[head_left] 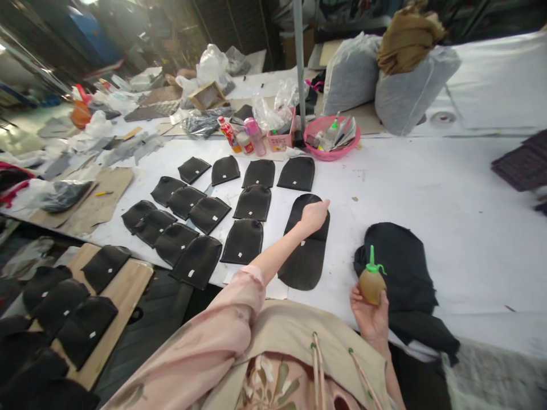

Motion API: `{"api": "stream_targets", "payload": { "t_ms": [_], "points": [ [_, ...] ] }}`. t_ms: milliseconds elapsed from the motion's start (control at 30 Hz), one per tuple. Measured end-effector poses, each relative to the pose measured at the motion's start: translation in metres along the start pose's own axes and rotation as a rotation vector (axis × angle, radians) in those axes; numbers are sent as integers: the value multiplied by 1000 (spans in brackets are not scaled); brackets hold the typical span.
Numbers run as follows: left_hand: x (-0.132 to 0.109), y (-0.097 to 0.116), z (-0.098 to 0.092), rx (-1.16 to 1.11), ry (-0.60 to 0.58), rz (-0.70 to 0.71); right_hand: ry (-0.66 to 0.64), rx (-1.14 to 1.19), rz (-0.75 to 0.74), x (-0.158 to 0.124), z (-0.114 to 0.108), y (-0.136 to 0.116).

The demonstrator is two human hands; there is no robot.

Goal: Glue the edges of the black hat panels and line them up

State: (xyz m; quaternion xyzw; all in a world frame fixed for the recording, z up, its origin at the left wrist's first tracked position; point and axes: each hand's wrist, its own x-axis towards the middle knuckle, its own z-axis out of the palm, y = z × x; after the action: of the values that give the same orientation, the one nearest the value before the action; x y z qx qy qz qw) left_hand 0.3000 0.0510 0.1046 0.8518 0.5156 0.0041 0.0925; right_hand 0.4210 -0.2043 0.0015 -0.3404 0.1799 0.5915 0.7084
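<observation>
Your left grip (pixel 315 217) is curled over the black panel (pixel 301 265), can't tell if pinching. Right grip (pixel 371 320) grasps the squeeze bottle (pixel 371 285); hold it upright, off adjacent cloth (pixel 399 253).

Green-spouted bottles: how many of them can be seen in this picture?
2. One green-spouted bottle is in the person's right hand; the second bottle stands among things in the pink bowl. Others may be hidden in the clutter.
</observation>
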Motion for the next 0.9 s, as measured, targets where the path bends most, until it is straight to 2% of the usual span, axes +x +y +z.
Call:
{"api": "stream_targets", "payload": {
  "t_ms": [67,133,233,300,433,633,700,800,900],
  "points": [
    [-2,-11,16,-76,58,-14,-7,22,-1,-1,-2,-1],
    [-17,-22,36,-127,81,21,-19,34,2,-2,-5,-2],
    [-53,-36,62,-111,-50,156,-11,36,17,1,-11,-1],
    [-76,-44,76,-94,-96,185,-9,33,21,6,-13,1],
    [-96,-52,91,-78,-124,217,-23,31,41,13,-9,3],
    [-78,-55,93,-76,-100,192,-17,-31,52,6,12,-2],
    [-70,-53,93,-49,-90,181,-19,-135,23,2,15,-4],
    [-55,-49,98,92,-128,289,-94,-356,-41,3,14,-6],
    [-35,-49,108,110,-97,258,-135,-529,-52,11,16,-7]
  ]
}}
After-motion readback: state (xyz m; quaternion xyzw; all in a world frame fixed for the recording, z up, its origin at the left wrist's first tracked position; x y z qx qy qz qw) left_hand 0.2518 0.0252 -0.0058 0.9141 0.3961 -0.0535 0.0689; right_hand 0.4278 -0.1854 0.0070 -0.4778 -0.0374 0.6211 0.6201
